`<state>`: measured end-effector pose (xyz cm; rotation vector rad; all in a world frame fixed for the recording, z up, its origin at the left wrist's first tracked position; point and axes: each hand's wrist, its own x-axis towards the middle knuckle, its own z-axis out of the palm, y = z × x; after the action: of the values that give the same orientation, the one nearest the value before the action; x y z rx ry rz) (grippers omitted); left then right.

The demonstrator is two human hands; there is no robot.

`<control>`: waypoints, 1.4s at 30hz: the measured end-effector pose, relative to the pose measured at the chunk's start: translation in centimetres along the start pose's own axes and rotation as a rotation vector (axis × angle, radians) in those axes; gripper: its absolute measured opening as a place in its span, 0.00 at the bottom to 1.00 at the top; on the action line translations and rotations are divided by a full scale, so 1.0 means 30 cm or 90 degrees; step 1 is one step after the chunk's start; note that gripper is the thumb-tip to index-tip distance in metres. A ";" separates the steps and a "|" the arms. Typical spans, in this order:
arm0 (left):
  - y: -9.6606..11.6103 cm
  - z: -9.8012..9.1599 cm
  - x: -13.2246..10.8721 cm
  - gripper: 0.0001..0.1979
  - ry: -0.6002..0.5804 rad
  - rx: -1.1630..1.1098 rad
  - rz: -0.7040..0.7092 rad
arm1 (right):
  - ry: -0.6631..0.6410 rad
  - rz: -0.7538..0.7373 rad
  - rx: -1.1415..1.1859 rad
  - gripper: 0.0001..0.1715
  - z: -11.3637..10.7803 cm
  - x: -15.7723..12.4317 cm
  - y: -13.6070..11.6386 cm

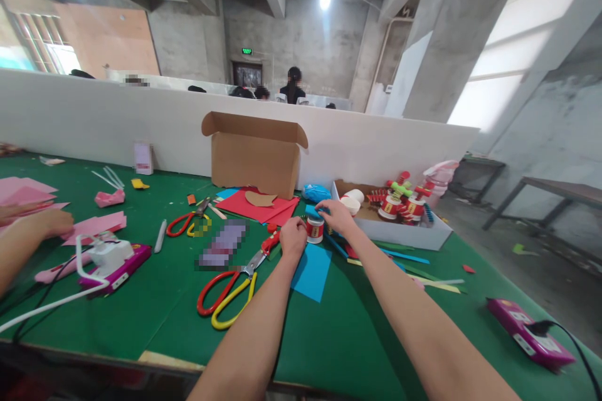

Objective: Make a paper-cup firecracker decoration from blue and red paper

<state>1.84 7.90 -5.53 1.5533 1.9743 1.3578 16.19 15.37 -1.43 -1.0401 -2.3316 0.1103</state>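
A small red-and-white cup (315, 231) stands on the green table between my hands. My left hand (294, 239) is closed at the cup's left side, fingertips curled against it. My right hand (335, 217) comes in from the right and pinches a small piece of blue paper (311, 210) over the cup's top. Below the cup lies a blue paper sheet (314, 272). Large scissors (248, 270) with red and yellow handles rest left of my left forearm; a red object (269, 242) lies by their tips.
A white box (409, 237) holds decorated cups (390, 205). Red paper sheets (235, 203) lie before an open cardboard box (254, 160). Smaller scissors (188, 219), a phone (224, 243) and purple power strips (529, 335) are around. At left, another person's hand (56, 223) touches pink paper.
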 end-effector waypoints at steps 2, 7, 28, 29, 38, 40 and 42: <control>0.000 0.001 0.001 0.12 -0.002 -0.002 0.000 | -0.005 0.003 -0.004 0.09 -0.002 0.002 -0.005; -0.001 0.004 0.003 0.12 -0.002 -0.006 -0.001 | -0.010 0.004 -0.008 0.09 -0.003 0.007 -0.012; -0.005 0.005 0.004 0.12 0.004 -0.021 -0.004 | -0.004 0.012 0.003 0.09 -0.012 0.007 -0.026; -0.005 0.006 0.004 0.12 0.005 -0.023 -0.004 | 0.005 0.013 0.010 0.09 -0.019 0.009 -0.029; -0.012 0.004 0.007 0.12 0.034 -0.053 -0.007 | 0.203 0.048 0.125 0.10 -0.123 -0.036 -0.101; -0.016 0.003 0.010 0.11 0.044 -0.062 -0.005 | 0.277 0.108 0.165 0.13 -0.111 -0.081 -0.119; -0.020 0.002 0.012 0.11 0.056 -0.069 -0.002 | 0.350 0.193 0.223 0.15 -0.078 -0.131 -0.130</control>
<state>1.38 8.25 -5.94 1.4650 1.9172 1.5283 16.95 9.53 -0.17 -1.0717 -1.5871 0.2969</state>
